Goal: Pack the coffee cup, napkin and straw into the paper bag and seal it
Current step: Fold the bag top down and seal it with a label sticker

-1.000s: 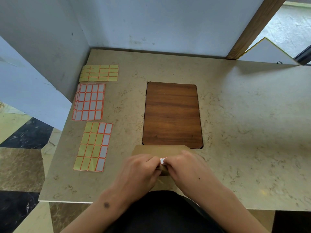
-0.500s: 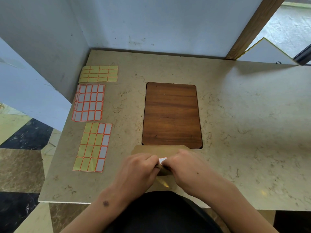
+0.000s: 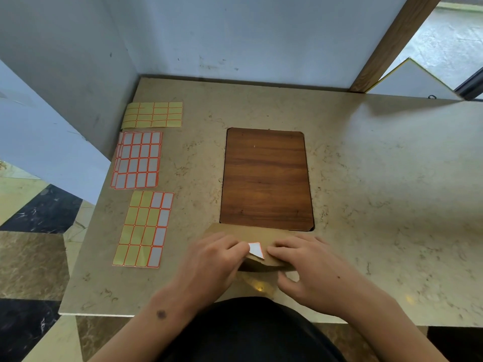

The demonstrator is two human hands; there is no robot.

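A brown paper bag (image 3: 245, 232) lies flat at the near edge of the table, its top flap folded over. A white sticker with an orange border (image 3: 255, 250) sits across the flap's edge. My left hand (image 3: 209, 262) rests on the bag to the left, its fingertips at the sticker's left side. My right hand (image 3: 311, 270) presses flat on the bag to the right of the sticker, fingers spread. No cup, napkin or straw shows; both hands cover most of the bag.
Three sticker sheets lie along the table's left side: a yellow one (image 3: 154, 114) at the back, a white one (image 3: 138, 160) in the middle, a partly used one (image 3: 145, 228) nearest. A dark wooden board (image 3: 265, 178) is set into the marble tabletop (image 3: 379, 192).
My hands have drawn apart, uncovering the sticker on the flap. My right hand has slid right and flattened on the bag.
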